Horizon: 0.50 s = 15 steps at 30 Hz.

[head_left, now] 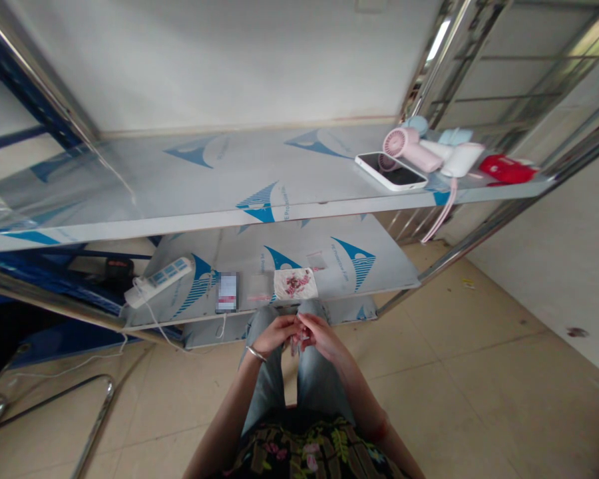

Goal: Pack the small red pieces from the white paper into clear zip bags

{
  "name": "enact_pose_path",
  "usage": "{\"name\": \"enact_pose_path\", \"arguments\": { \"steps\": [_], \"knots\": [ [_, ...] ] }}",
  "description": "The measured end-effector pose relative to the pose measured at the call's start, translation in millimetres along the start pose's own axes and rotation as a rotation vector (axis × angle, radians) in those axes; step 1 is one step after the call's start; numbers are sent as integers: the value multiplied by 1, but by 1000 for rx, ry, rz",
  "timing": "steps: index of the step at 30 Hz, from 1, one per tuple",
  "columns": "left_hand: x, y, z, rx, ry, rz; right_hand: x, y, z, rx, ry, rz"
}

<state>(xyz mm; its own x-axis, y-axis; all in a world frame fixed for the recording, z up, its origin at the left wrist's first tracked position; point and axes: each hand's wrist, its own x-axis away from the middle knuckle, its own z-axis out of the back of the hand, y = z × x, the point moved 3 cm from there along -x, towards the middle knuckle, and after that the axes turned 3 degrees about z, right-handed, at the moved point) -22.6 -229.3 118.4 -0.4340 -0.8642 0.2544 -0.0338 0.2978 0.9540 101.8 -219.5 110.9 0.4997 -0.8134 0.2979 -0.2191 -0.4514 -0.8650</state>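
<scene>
Just above my knees, my left hand [280, 332] and my right hand [320, 336] meet with their fingers closed together. Between the fingertips shows a bit of something small and pinkish, partly see-through [294, 346]; its kind is too small to tell. Beyond the hands, at the lower shelf's front edge, lies a white tissue-like sheet [307, 287] with a heap of small red and brown pieces on it. A small clear plastic bag [259, 287] lies to its left, and another clear bag [316, 259] lies behind it.
A phone [227, 293] on a cable and a white power strip [160, 281] lie on the lower shelf's left. On the upper shelf [180, 193] are a white-edged phone [390, 171], a pink handheld fan [412, 148] and a red item [508, 169]. Metal posts [479, 243] frame the shelves.
</scene>
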Motion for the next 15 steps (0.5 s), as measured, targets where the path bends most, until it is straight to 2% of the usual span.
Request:
{"name": "enact_pose_path", "arguments": {
  "steps": [9,15],
  "knots": [
    [2,10,-4,-80,-53,6,4,-2,2,72,-93,-68],
    [1,14,-4,-89,20,-14,4,-4,3,78,-59,-24]
  ]
}}
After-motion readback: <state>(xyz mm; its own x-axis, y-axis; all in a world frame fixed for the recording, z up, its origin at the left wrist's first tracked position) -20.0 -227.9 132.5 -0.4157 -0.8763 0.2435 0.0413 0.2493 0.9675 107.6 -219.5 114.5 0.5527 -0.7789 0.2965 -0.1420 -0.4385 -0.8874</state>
